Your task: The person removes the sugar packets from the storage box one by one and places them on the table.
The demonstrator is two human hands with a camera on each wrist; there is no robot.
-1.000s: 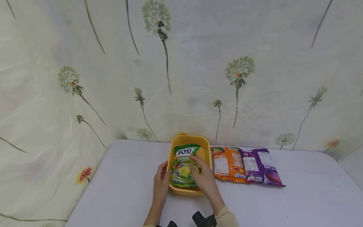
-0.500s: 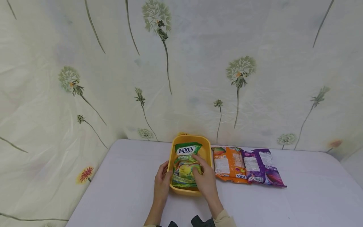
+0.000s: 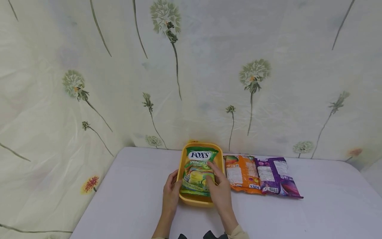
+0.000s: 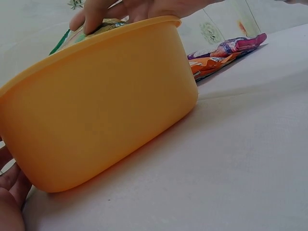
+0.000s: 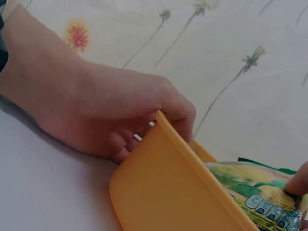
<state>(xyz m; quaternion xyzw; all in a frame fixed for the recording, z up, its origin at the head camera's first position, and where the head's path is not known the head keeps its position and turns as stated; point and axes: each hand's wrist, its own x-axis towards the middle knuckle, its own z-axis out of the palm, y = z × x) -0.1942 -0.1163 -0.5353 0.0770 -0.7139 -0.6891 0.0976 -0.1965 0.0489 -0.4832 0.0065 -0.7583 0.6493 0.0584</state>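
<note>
A yellow plastic tub stands on the table with a green FOX'S candy bag lying face up inside it. My left hand grips the tub's left wall, its thumb by the rim and the other fingers along the outside; the right wrist view shows this left hand at the tub wall. With thumb and forefinger, my right hand holds the candy bag near its right edge. In the left wrist view the right hand's fingers bend over the far side of the tub.
Right of the tub lie an orange candy bag and a purple candy bag, side by side and slightly overlapping. The white-covered table meets a flower-printed curtain at its back edge.
The green bag has shifted right and toward the tub's far end, and more of its front shows. My right hand has moved slightly right with it. The left hand keeps its grip.
</note>
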